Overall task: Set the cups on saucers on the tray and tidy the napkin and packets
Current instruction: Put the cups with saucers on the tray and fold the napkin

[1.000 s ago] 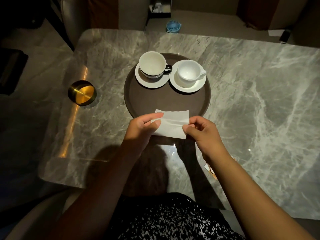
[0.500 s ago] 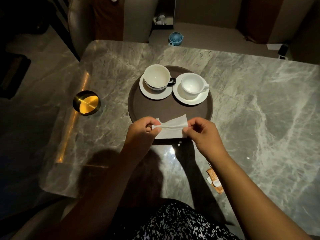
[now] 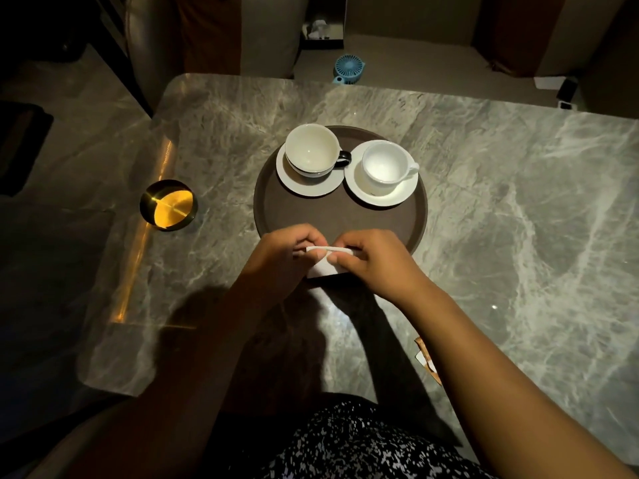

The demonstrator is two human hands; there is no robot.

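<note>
On the round brown tray (image 3: 311, 216) stand two cups on white saucers. The cream cup with a black handle (image 3: 313, 151) is on the left saucer (image 3: 306, 188); the white cup (image 3: 386, 165) is on the right saucer (image 3: 380, 198). Just in front of the tray's near rim my left hand (image 3: 280, 257) and my right hand (image 3: 373, 261) pinch a white napkin (image 3: 325, 267), folded small between them. An orange and white packet (image 3: 427, 363) lies on the table, partly hidden behind my right forearm.
A round brass dish (image 3: 168, 205) sits on the grey marble table (image 3: 518, 219) to the tray's left. A small blue fan (image 3: 348, 69) stands beyond the far edge. The table's left edge and near left corner are close to my left arm.
The napkin was spread flat between my hands; they have come together and folded it to a narrower shape. The view has shifted, so the tray appears lower in the frame.
</note>
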